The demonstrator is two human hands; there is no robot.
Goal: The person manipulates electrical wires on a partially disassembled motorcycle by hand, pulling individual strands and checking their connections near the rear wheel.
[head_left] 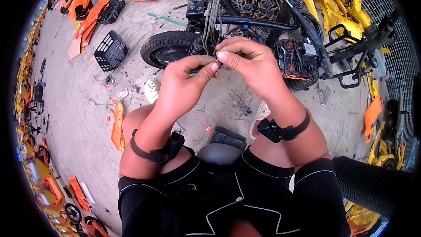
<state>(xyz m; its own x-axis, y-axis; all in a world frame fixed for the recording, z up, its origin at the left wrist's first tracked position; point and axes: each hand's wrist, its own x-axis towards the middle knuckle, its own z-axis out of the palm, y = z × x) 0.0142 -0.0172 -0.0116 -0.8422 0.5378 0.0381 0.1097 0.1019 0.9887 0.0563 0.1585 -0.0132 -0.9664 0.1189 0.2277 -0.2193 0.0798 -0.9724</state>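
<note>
A grey floor (72, 123) spreads under everything, scattered with dark scraps. On it, at the far side and right of centre, stands a black frame (256, 22), its bay filled with a heap of rusty metal parts (252, 0). Yellow panels (335, 6) are piled at the far right, beyond the frame. A black ribbed hose (370, 184) runs along the near right. At the frame's left end is a wheel (169, 52) with a black tyre.

Both hands are in the middle of the scene, in front of the frame, fingertips nearly meeting. The left hand (184, 81) is closed to a pinch, thumb against forefinger, on the lower end of the cords (211, 17); the right hand (254, 63) pinches them just beside it, its other fingers curled. The cords are thin and grey-brown and hang in a bundle from the far edge, in front of the frame, down to the fingertips, which hide most of the end.

Left of the wheel stands a black basket (111, 51). Nearer, also on the left, lies an orange panel (117, 125), close to the person's leg. Each forearm wears a strap with a black device, left (175, 145) and right (269, 130). A thin green strip (166, 19) lies beyond the wheel.
</note>
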